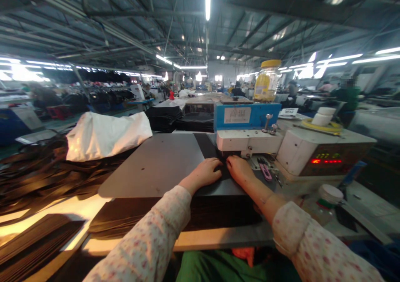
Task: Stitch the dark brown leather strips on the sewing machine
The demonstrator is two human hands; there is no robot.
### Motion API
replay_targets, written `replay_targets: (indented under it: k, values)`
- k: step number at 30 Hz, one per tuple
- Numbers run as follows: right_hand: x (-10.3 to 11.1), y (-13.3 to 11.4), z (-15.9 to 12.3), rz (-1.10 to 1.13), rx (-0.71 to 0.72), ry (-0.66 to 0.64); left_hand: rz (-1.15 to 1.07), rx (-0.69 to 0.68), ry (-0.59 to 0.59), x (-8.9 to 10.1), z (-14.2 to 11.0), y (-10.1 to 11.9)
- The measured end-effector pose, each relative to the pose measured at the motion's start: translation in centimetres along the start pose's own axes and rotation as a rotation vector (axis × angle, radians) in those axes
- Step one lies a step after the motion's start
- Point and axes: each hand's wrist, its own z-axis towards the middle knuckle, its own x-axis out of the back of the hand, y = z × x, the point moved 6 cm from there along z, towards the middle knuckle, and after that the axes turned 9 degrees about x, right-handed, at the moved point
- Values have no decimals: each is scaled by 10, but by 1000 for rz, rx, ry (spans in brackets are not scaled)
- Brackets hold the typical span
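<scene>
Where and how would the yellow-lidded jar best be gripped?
Probably round the jar's body, just under its yellow lid, with the right hand from the right: it stands upright atop the blue housing, and that side looks open.

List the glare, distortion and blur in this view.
Head view: glare from the ceiling tube light and far windows; warm light on the left side of the table; wide-angle stretching towards the edges; soft, hazy background; one patch at right pixelated.

Sewing workshop: steel-trussed roof, strip lights, sewing machine (248,141), stacked dark fabric (164,117).
</scene>
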Motion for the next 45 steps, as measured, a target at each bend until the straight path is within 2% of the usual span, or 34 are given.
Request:
replay_targets:
  k: [13,18,22,29,33,35,37,38,41,45]
  values:
    - [3,-4,0,-4,-33,-22,89,67,47,1,14,-15]
    - [3,-5,-8,57,8,14,220,153,13,5,26,-33]
    - [5,-7,-25,170,63,79,293,163,-13,14,27,-40]
    - [11,-15,-52,380,102,189,428,153,-28,16,23,-26]
    - [21,-27,-74,641,128,270,450,220,46,25,21,-41]
    - [20,-29,-88,820,85,231,454,230,75,31,6,-42]
    - [10,-28,-102,991,-27,128,446,179,83,35,-22,-28]
    - [2,-27,-107,1071,-89,65,436,129,78,35,-39,-14]
    - [-20,-27,-117,1265,-213,-89,405,-50,1,26,-95,45]
    - [-41,-43,-124,1414,-181,-205,257,-453,-196,9,-148,126]
